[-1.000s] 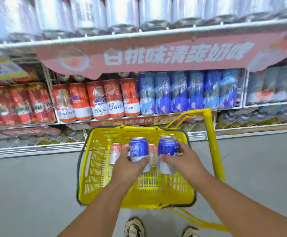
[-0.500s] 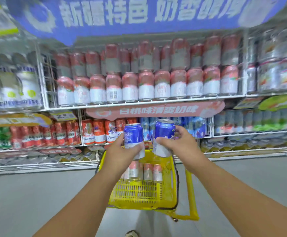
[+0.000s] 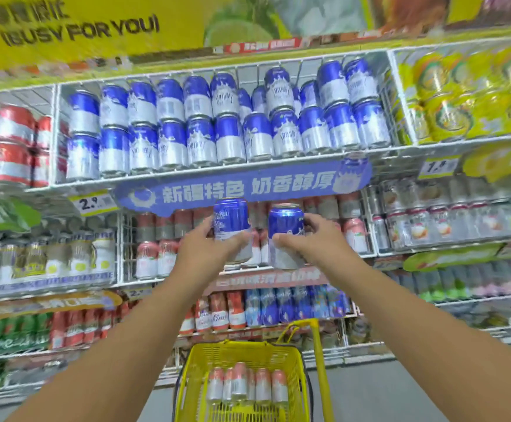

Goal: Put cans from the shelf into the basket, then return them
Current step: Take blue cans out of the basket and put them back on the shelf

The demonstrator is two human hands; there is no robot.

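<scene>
My left hand grips one blue and white can, held upright. Beside it, my right hand grips a second blue and white can, also upright. Both cans are raised in front of the shelves, just below the blue shelf banner. Above that banner a wire shelf carries two stacked rows of matching blue and white cans. Far below, the yellow basket stands on the floor with several pink and white cans upright inside.
Pink cans fill the shelf behind my hands. Red and blue cans line a lower shelf. Yellow cans sit at the upper right, red packs at the upper left. The basket's yellow handle stands upright.
Both hands have lifted the two blue cans out of the basket and up toward the blue-can shelf. My view has tilted upward, so the basket now lies at the bottom.
</scene>
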